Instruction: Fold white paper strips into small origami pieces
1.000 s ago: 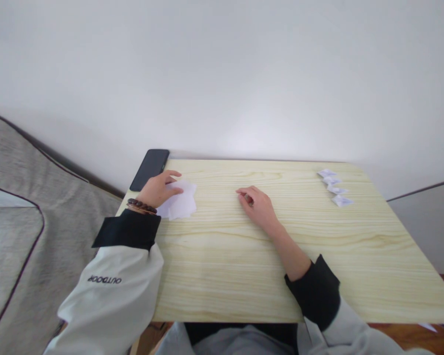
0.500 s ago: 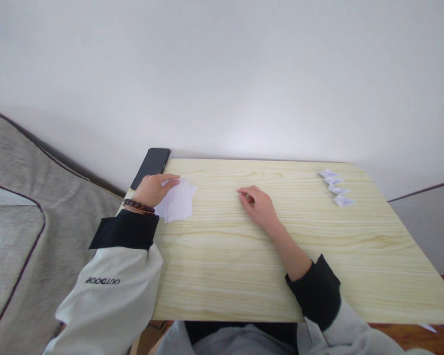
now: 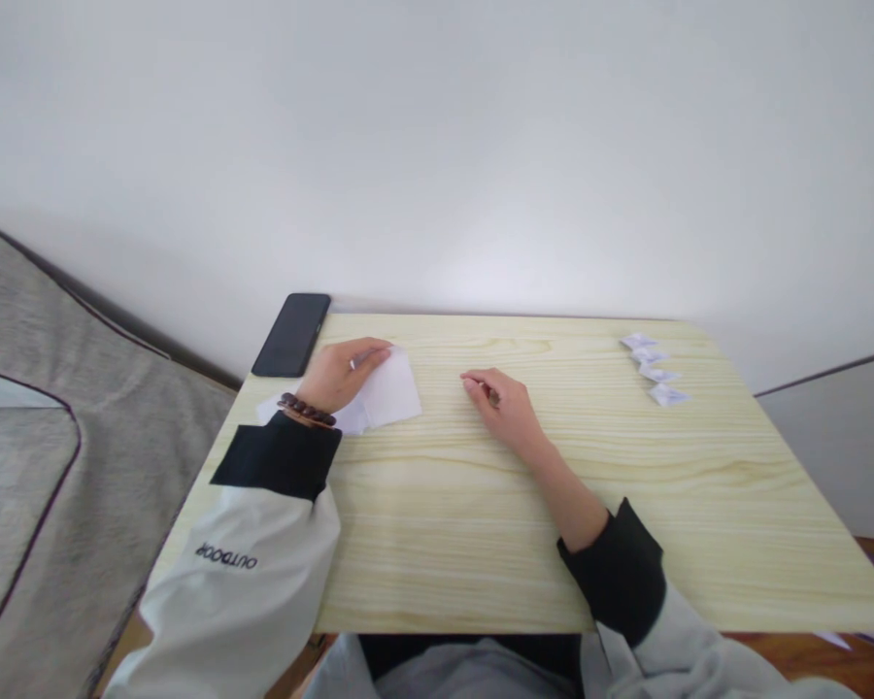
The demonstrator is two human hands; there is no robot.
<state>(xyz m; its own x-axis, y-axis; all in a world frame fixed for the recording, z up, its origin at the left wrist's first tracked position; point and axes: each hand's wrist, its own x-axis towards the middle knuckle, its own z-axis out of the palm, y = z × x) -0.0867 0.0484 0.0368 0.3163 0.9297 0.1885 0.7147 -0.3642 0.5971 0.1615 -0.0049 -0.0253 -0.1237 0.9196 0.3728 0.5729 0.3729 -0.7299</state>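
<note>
My left hand (image 3: 342, 374) pinches the upper edge of a white sheet of paper (image 3: 397, 393) between thumb and fingers. Beneath that hand and wrist lie other white sheets (image 3: 268, 409), partly covered by it. My right hand (image 3: 506, 406) rests on the table to the right of the sheet, its fingers curled with the thumb close to the index finger. No object shows in it. Several small folded white paper pieces (image 3: 655, 373) lie in a slanting row at the far right of the table.
A black smartphone (image 3: 291, 335) lies at the table's back left corner. The light wood-grain table (image 3: 444, 544) stands against a white wall (image 3: 481, 155). Grey fabric (image 3: 138, 437) covers something on the left. A white scrap (image 3: 833, 640) is on the floor at lower right.
My left hand has moved right with a sheet of paper, drawing it off the other sheets. More of the phone shows now. My right hand has hardly moved.
</note>
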